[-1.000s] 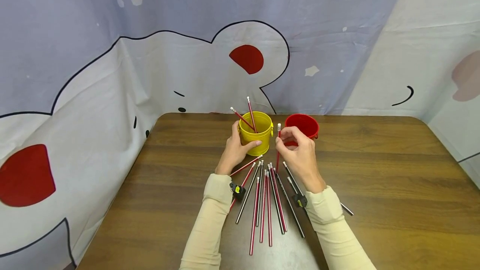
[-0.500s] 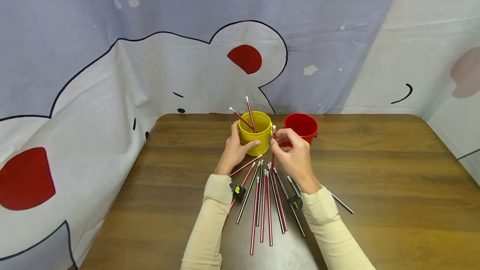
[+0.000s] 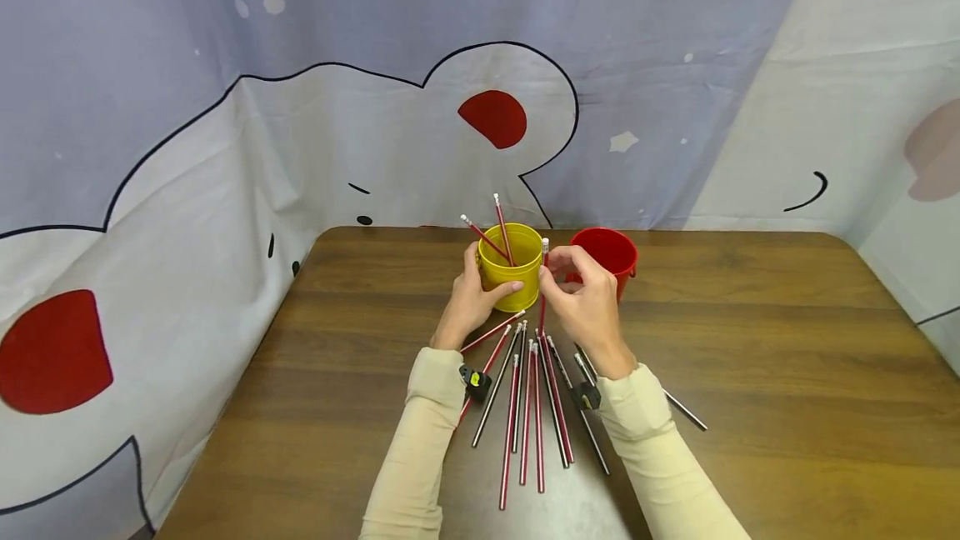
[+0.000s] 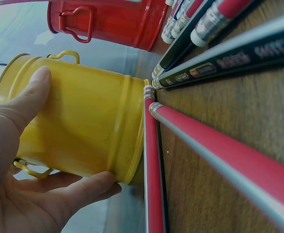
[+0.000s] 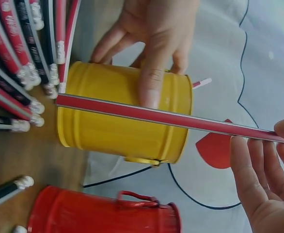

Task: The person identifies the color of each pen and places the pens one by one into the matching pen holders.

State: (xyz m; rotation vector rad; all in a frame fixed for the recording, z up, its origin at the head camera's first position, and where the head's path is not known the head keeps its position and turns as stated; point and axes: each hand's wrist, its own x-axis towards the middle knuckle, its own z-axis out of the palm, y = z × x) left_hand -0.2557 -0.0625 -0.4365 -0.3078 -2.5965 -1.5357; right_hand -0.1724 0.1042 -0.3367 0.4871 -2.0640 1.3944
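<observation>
My left hand [image 3: 468, 302] grips a small yellow metal bucket [image 3: 510, 283] at its left side, thumb across the front and fingers behind. Two red pencils [image 3: 503, 225] with white erasers lean inside the bucket. In front of its right side, my right hand [image 3: 588, 298] pinches another red pencil [image 5: 156, 115] near the eraser end. That pencil stands nearly upright, eraser up, its lower tip down near the loose pencils; it crosses in front of the bucket in the right wrist view. The left wrist view shows the thumb [image 4: 33, 94] flat against the yellow wall.
Right of the yellow bucket stands a red bucket [image 3: 617, 255], partly behind my right hand. Several red pencils [image 3: 510, 440] and black pencils [image 3: 491, 398] fan out on the wooden table [image 3: 750, 340]. One black pencil [image 3: 686, 411] lies by the right sleeve. A patterned curtain [image 3: 375, 148] hangs behind.
My right hand has moved a little left with the red pencil, from before the red bucket to the yellow bucket's right edge. The left hand stays on the yellow bucket.
</observation>
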